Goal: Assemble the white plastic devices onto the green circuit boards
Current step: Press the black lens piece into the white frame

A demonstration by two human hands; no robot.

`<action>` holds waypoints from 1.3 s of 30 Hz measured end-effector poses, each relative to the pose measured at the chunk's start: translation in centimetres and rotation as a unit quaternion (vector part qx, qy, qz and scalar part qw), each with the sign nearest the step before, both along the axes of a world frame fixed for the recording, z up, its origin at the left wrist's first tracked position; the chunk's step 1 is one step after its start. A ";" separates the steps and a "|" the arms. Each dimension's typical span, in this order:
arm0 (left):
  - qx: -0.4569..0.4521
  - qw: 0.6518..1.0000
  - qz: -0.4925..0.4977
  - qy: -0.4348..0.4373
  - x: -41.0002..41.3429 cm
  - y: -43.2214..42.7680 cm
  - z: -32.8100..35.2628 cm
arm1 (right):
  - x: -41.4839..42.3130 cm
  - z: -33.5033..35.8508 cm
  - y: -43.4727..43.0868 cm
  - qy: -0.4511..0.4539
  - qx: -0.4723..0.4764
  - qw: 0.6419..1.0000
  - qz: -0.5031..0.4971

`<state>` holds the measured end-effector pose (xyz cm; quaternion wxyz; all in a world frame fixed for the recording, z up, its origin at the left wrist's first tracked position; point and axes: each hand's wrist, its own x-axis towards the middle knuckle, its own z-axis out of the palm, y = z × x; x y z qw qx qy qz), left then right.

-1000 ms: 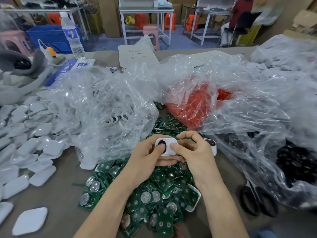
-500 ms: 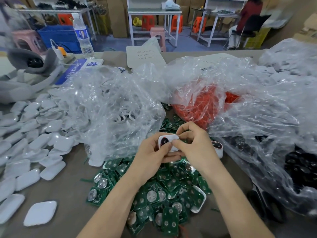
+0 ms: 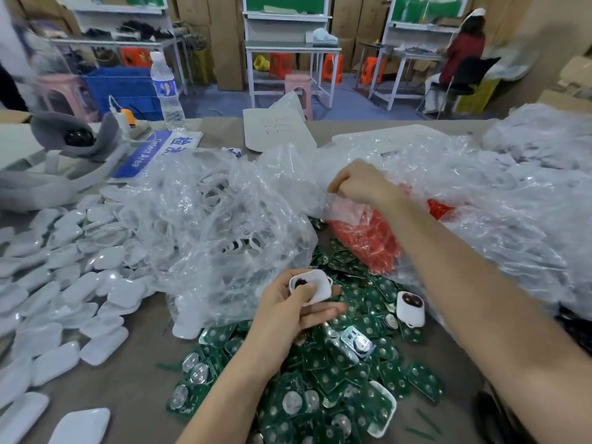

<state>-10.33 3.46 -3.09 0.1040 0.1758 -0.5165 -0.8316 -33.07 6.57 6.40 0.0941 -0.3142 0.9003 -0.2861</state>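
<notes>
My left hand (image 3: 290, 310) grips a white plastic device (image 3: 312, 285) with a dark round opening, thumb pressed on its face, above a heap of green circuit boards (image 3: 323, 370). My right hand (image 3: 360, 184) is stretched far forward with its fingers curled on the clear plastic of the bag of red parts (image 3: 368, 238). What its fingertips hold is hidden by the bag. Another white device (image 3: 410, 308) with a dark window lies on the boards to the right.
A crumpled clear bag of white frames (image 3: 208, 232) sits left of centre. Several white shells (image 3: 57, 277) cover the left of the table. More clear bags (image 3: 512, 225) fill the right side. A water bottle (image 3: 166, 94) and a grey headset (image 3: 64, 149) stand at the back left.
My right hand let go of the white device and reached forward to the bag of red parts. My left hand kept the device and stayed over the boards.
</notes>
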 end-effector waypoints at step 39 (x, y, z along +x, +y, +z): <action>0.120 0.991 -0.062 0.013 0.3 0.0 0.5 | 14.8 -8.1 12.8 -0.132 -0.339 0.932 0.007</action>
